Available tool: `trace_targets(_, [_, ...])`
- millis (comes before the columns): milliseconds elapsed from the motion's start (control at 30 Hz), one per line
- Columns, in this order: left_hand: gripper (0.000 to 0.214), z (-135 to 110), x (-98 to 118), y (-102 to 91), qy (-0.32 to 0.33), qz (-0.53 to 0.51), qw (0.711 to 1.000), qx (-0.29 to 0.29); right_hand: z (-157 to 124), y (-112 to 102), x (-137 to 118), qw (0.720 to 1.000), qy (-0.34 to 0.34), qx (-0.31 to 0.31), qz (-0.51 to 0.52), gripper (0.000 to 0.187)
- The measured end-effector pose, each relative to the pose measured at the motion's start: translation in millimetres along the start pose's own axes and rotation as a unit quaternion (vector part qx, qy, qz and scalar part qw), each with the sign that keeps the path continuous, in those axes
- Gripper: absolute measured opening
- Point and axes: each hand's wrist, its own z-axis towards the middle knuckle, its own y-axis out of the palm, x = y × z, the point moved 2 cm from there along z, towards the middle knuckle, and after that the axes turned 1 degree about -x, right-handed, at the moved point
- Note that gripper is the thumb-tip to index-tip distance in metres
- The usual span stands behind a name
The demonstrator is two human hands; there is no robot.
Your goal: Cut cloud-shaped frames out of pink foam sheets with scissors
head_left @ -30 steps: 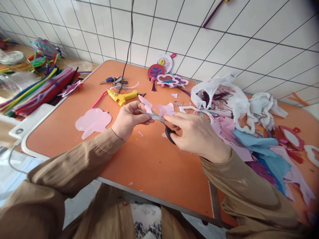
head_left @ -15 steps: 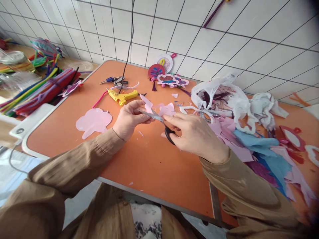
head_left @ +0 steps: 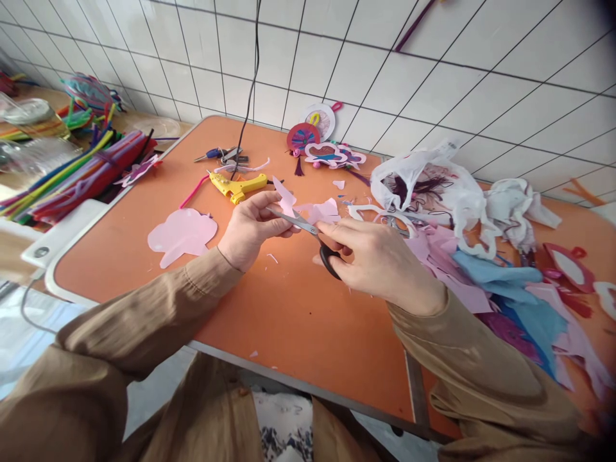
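Observation:
My left hand (head_left: 253, 228) pinches a small pink paper piece (head_left: 285, 197) between thumb and fingers above the middle of the table. In my right hand (head_left: 373, 256) are scissors (head_left: 304, 224) with black handles, my fingers around the loops. Their blades point left, over my left fingertips and against the pink piece. Just behind the blades shows another pink paper scrap (head_left: 323, 210); whether it joins the held piece I cannot tell. A pink cloud-shaped cutout (head_left: 183, 235) lies flat to the left of my left hand.
Behind my hands lies a yellow glue gun (head_left: 238, 186) with a dark cord. Finished ornaments (head_left: 327, 154) lean near the tiled wall. To the right are a white plastic bag (head_left: 428, 186) and a heap of pink and blue scraps (head_left: 500, 276). Pipe cleaners (head_left: 96, 173) lie at far left.
Both hands keep almost the same place and grip. The scissor blades and pink piece show barely any difference; the whole view has shifted very slightly.

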Motion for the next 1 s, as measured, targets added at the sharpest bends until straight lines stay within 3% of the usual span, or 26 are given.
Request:
trace_targets(433, [0.053, -0.4, 0.7, 0.3, -0.013, 0.002, 1.0, 0.004, 0.5, -4.1, -3.8, 1.0, 0.011, -0.012, 0.008, 0.009])
trace_targets(800, [0.047, 1.4, 4.8, 0.3, 0.025, 0.05, 0.998, -0.011, -1.1, -6.0, -1.8, 1.0, 0.001, -0.017, -0.012, 0.009])
trace_targets(933, [0.046, 1.7, 5.4, -0.6, 0.013, 0.061, 0.998, -0.008, -2.0, -5.7, -0.9, 0.999, -0.001, 0.002, -0.032, 0.027])
trace_targets(1000, [0.046, 2.7, 5.1, -2.3, 0.012, 0.061, 0.998, -0.007, -1.2, -6.7, -0.2, 0.999, 0.002, 0.001, -0.034, 0.026])
